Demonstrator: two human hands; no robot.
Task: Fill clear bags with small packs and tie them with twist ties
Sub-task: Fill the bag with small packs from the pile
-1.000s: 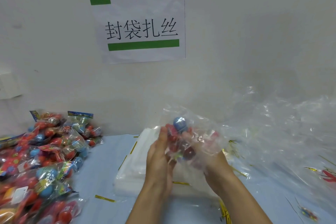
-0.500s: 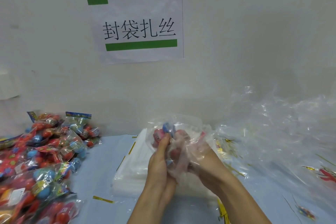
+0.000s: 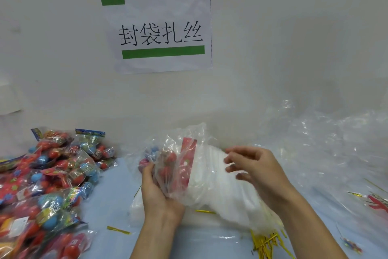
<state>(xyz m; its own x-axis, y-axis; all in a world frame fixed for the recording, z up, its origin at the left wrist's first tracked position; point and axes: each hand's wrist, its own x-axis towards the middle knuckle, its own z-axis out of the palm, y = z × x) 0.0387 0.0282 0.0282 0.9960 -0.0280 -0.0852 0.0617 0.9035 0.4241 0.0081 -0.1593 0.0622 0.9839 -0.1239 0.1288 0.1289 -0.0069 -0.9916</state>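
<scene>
Head view, one frame, items listed by clock position from the picture's centre.

Left hand (image 3: 160, 193), at 6 o'clock: fingers curled round the clear bag (image 3: 178, 166), gripping it from below. Bag holds a small pack (image 3: 168, 163) of red and blue balls with a red header card; bag sits raised above the stack of clear bags (image 3: 218, 191).

Right hand (image 3: 256, 169), at 4 o'clock: released, fingers loosely spread, holding nothing; whether the fingertips touch the bag's film cannot be told.

Stack of clear bags: white, flat on the pale blue table (image 3: 113, 202), beneath both hands.

Heap of small packs (image 3: 48, 185), at 8 o'clock: many cellophane packs of red and blue balls, against the wall.

Twist ties (image 3: 265, 244), at 5 o'clock: gold bundle by the right forearm; one loose twist tie (image 3: 118, 230) at 7 o'clock.

Loose clear film (image 3: 327, 143), at 3 o'clock: crumpled pile.

Paper sign (image 3: 159, 29), at 12 o'clock: on the wall, black characters, two green bars.
</scene>
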